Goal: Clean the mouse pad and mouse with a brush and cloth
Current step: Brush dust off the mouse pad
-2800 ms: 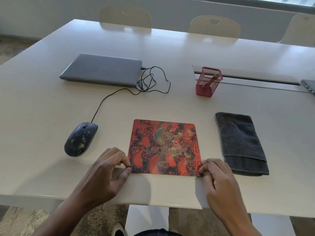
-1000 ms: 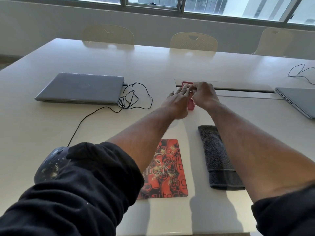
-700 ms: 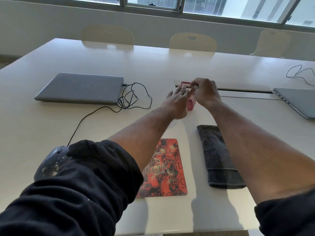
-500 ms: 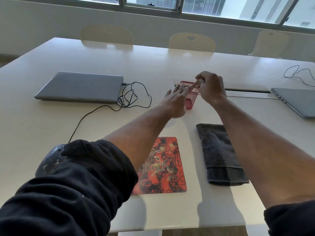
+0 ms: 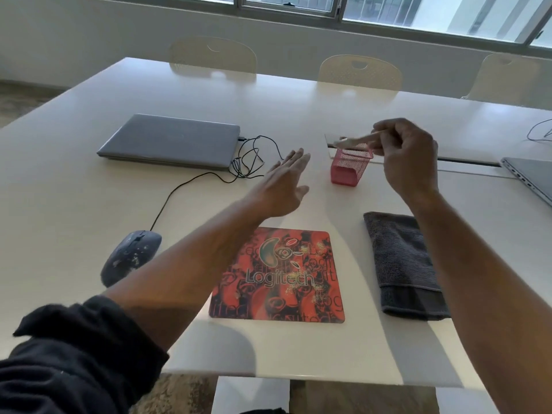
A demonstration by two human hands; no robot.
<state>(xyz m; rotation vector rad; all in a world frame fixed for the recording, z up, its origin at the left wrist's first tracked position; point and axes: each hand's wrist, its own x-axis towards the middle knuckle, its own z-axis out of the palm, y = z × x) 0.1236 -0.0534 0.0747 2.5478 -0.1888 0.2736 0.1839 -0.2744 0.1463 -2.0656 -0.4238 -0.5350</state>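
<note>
Holding brush above mesh holder

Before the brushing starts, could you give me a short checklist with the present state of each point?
1. Pale slim brush held in the right hand: ok, pinched, above the red mesh holder.
2. Left hand free: ok, open, holding nothing.
3. Red printed mouse pad flat on the white table: ok, crumbs visible on it.
4. Dark wired mouse off the pad: ok, to its left, speckled.
5. Folded grey cloth ready: ok, right of the pad.
6. Brush bristles clean: cannot tell.
</note>
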